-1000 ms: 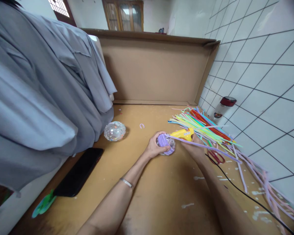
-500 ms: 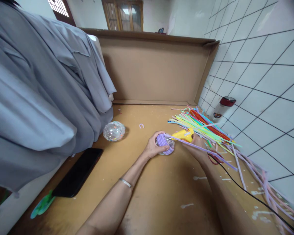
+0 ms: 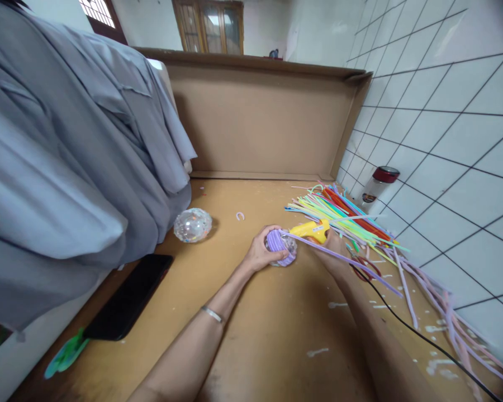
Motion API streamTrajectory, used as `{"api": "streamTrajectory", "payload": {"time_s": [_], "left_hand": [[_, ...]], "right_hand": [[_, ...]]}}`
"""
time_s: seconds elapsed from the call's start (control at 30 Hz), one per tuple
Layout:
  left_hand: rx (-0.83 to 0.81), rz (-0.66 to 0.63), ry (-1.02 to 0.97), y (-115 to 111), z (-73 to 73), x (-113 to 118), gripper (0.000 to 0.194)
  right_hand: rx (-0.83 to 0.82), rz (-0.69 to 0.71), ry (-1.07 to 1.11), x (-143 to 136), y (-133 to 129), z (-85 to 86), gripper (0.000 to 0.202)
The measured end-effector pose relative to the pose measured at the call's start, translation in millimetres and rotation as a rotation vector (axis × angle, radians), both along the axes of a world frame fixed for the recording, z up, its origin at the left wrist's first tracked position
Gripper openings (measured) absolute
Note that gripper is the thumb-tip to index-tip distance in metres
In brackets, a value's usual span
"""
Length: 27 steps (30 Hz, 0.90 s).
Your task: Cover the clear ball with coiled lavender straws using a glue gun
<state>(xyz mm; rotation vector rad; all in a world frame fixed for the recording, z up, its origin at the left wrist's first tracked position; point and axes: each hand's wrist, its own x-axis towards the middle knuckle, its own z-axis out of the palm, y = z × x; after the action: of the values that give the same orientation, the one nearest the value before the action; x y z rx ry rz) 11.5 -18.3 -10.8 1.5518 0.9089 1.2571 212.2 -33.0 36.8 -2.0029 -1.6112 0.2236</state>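
Observation:
My left hand [image 3: 261, 251] is wrapped round a clear faceted ball [image 3: 290, 245] partly covered with rows of purple pipe cleaner. From the ball a loose length of purple pipe cleaner [image 3: 344, 257] runs off to the right, passing in front of my right hand. That hand [image 3: 334, 249] grips a yellow hot glue gun [image 3: 309, 230] by its handle, the nozzle pointing at the ball's upper side. Whether the tip touches the ball I cannot tell. Another clear faceted ball [image 3: 193, 225] rests on the table to the left of my hands.
Bundled coloured pipe cleaners [image 3: 352, 215] lie at the right, with red-handled scissors [image 3: 366, 269] nearby. A black cord [image 3: 406, 313] trails along the right side. A lidded jar [image 3: 379, 184] stands by the tiled wall. At left are a black phone [image 3: 129, 296] and grey cloth [image 3: 79, 145]; cardboard [image 3: 260, 117] closes the back.
The whole view has shifted slightly. Both hands keep their hold on the ball and the glue gun, with the nozzle still close to the purple rows.

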Motion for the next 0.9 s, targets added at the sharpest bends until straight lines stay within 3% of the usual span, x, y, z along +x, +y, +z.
{"api": "streamTrajectory", "payload": {"time_s": [0.57, 0.9], "left_hand": [[0.019, -0.001, 0.037, -2, 2.8, 0, 0.069], [0.015, -0.003, 0.033, -1, 3.2, -1, 0.070]], "right_hand": [[-0.176, -0.024, -0.117, -9, -9, 24.4, 0.041], [-0.104, 0.007, -0.128, -3, -9, 20.6, 0.036]]}}
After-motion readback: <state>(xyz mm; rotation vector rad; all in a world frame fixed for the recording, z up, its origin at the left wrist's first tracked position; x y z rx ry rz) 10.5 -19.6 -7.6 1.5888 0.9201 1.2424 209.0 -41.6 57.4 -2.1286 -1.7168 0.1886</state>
